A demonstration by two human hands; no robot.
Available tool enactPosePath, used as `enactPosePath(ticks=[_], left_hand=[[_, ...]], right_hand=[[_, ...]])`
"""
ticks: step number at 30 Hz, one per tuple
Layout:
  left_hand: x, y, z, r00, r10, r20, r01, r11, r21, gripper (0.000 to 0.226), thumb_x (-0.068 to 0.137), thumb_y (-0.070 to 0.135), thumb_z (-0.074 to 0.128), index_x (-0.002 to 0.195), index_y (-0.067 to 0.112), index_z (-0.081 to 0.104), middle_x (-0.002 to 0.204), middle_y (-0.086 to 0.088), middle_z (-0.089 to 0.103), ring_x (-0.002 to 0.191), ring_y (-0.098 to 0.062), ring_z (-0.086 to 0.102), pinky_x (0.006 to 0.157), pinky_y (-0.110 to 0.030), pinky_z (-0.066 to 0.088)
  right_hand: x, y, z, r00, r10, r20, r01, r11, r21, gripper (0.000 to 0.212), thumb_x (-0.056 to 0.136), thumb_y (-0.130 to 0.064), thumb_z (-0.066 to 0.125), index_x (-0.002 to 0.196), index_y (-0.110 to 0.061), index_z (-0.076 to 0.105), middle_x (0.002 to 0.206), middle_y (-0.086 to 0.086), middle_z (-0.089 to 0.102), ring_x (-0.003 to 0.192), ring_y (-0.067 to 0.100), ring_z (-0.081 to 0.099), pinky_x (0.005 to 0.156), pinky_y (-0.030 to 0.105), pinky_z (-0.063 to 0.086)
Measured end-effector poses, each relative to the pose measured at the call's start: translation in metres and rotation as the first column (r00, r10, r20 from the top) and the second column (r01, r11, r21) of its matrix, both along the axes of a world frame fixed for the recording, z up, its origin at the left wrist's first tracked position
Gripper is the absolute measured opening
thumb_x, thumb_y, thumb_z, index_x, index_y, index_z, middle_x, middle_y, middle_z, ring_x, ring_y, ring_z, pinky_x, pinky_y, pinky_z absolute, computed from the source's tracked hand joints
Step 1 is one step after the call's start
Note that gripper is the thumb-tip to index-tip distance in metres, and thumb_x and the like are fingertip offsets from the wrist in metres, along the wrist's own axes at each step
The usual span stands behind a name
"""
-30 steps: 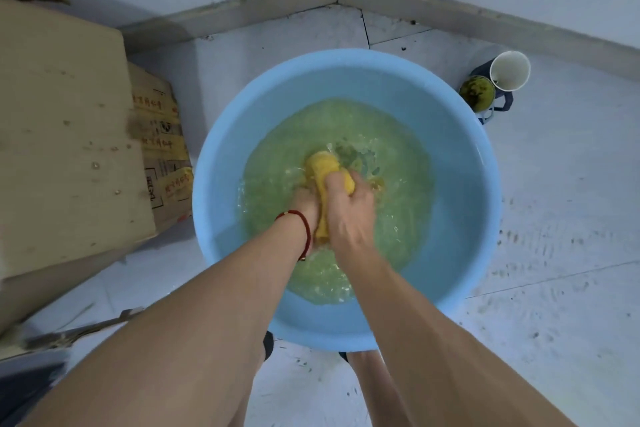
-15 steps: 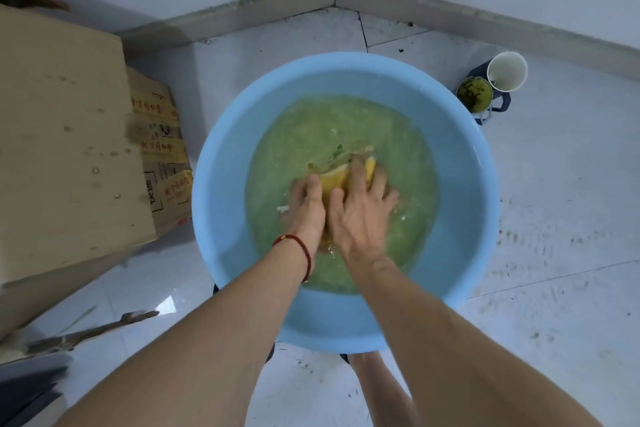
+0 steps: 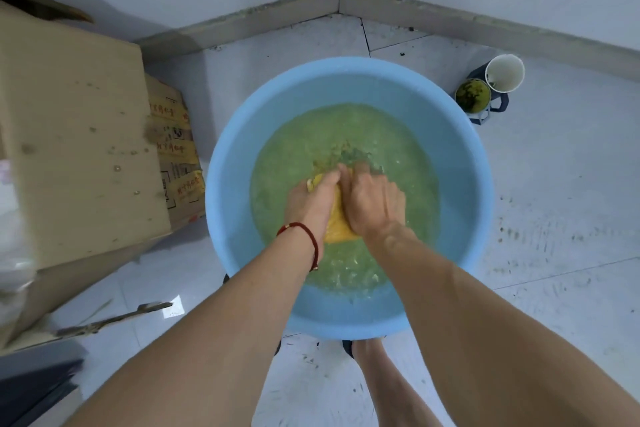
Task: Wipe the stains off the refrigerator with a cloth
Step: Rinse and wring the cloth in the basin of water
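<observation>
A yellow cloth (image 3: 341,224) lies in greenish water inside a round blue basin (image 3: 460,163) on the floor. My left hand (image 3: 310,199), with a red string at the wrist, grips the cloth's left side. My right hand (image 3: 374,201) grips its right side, fingertips dipped in the water. The two hands press together over the cloth, and only its near end and a bit by the left fingers show. No refrigerator is in view.
A cardboard box (image 3: 76,135) stands left of the basin, with printed flat cartons (image 3: 176,152) behind it. A white cup (image 3: 504,73) and a cup of green matter (image 3: 472,95) sit at the back right. The white tiled floor at right is smudged.
A second ago the cloth was bunched upright above the water in both hands. It has been pushed down into the water, and the hands now squeeze it low in the basin.
</observation>
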State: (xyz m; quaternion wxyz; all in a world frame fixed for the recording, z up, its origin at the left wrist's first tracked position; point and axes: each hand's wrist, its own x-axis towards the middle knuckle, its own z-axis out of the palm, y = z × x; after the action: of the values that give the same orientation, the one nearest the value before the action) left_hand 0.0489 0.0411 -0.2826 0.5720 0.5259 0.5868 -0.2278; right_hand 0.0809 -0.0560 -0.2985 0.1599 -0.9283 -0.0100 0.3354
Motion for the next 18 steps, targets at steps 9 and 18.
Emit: enactPosePath(ticks=[9, 18], left_hand=[[-0.011, 0.001, 0.102, 0.788, -0.522, 0.327, 0.5, 0.852, 0.155, 0.044, 0.079, 0.053, 0.065, 0.085, 0.009, 0.067, 0.073, -0.001, 0.06, 0.071, -0.015, 0.057, 0.076, -0.047, 0.054], [-0.01, 0.026, 0.189, 0.747, -0.591, 0.306, 0.582, 0.803, 0.129, 0.021, 0.084, 0.021, 0.074, 0.104, 0.023, 0.077, 0.102, -0.006, 0.076, 0.092, -0.02, 0.075, 0.09, -0.043, 0.06]], right_hand=[[-0.035, -0.07, 0.061, 0.994, -0.072, 0.079, 0.024, 0.867, 0.499, 0.075, 0.095, 0.002, 0.048, 0.161, -0.029, 0.03, 0.165, 0.009, 0.028, 0.156, 0.023, 0.021, 0.125, 0.044, 0.026], [-0.029, -0.058, 0.128, 0.975, -0.218, -0.051, 0.209, 0.798, 0.565, 0.035, 0.074, -0.013, 0.086, 0.095, -0.03, 0.064, 0.079, -0.014, 0.066, 0.074, 0.005, 0.06, 0.064, 0.018, 0.043]])
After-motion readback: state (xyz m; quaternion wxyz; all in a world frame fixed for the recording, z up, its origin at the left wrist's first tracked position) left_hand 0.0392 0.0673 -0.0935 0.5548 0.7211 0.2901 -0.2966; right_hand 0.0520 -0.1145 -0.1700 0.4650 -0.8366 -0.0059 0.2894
